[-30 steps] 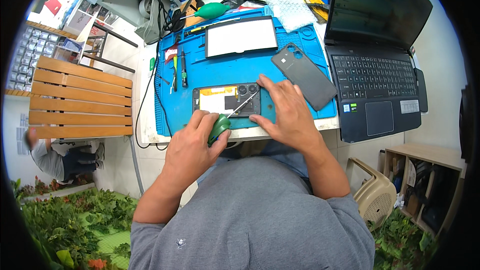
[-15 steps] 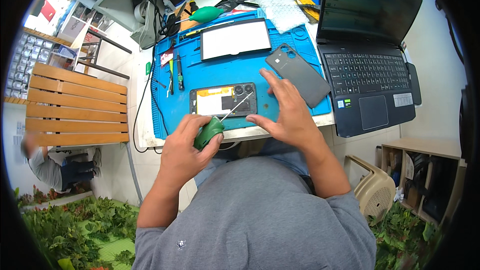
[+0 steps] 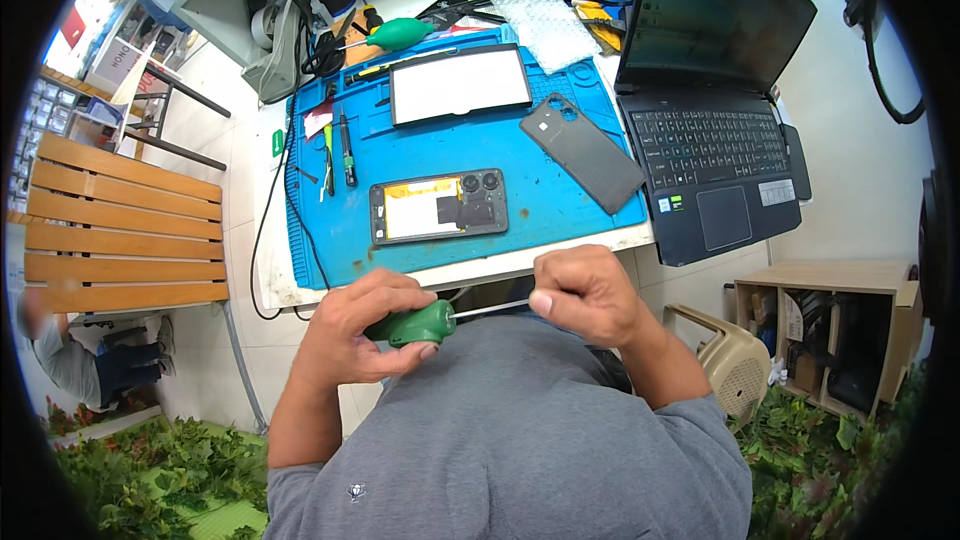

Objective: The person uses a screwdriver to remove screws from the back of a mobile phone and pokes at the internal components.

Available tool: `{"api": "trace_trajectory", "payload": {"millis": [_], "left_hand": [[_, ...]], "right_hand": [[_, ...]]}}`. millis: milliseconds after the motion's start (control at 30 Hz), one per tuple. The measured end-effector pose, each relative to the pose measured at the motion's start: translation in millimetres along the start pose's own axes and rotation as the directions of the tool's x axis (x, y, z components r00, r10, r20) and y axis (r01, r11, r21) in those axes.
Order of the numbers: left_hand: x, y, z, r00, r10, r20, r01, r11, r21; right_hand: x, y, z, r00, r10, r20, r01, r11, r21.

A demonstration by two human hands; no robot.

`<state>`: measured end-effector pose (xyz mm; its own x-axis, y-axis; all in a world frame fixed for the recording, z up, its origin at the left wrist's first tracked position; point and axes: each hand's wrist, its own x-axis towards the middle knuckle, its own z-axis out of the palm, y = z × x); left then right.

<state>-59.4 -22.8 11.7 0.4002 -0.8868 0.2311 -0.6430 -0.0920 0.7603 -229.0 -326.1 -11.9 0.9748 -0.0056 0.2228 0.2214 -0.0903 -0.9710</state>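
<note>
My left hand (image 3: 362,328) is wrapped around the green body of a power screwdriver (image 3: 422,325), held in front of my belly below the table edge. Its long thin metal shaft points right. My right hand (image 3: 590,302) is closed, with thumb and fingers pinched at the shaft's far end; the tip is hidden there. Beyond my hands, an opened phone (image 3: 438,208) lies on a blue repair mat (image 3: 430,148), its inside facing up with a yellow strip, a white area and two camera rings showing. To its right rests a detached dark back cover (image 3: 582,152), lying at a slant.
A white-topped tray (image 3: 460,86) sits at the mat's back. Left of the phone lie a slim screwdriver (image 3: 347,150) and a green-handled tool (image 3: 328,152). A green air blower (image 3: 400,34) and bubble wrap (image 3: 545,22) are farther back. An open laptop (image 3: 710,155) stands right; cables hang left.
Both hands have drawn back from the phone toward my body. The screwdriver has swung from pointing at the phone to pointing right, and my right hand has gone from open to closed at its tip.
</note>
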Motion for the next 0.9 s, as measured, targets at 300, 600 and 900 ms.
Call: {"api": "trace_trajectory", "payload": {"millis": [300, 600, 900], "left_hand": [[-6, -3, -16, 0.99, 0.017, 0.138, 0.003, 0.989, -0.147], [-10, -19, -28, 0.889, -0.447, -0.103, 0.45, 0.893, 0.005], [26, -2, 18, 0.943, -0.257, -0.211, 0.308, 0.914, 0.265]], "right_hand": [[-6, -20, 3, 0.982, -0.115, 0.148, 0.119, 0.993, -0.02], [-6, -7, -26, 0.953, -0.053, -0.298, -0.037, 0.956, -0.29], [25, 39, -15, 0.924, -0.288, -0.251, -0.043, 0.576, -0.817]]}}
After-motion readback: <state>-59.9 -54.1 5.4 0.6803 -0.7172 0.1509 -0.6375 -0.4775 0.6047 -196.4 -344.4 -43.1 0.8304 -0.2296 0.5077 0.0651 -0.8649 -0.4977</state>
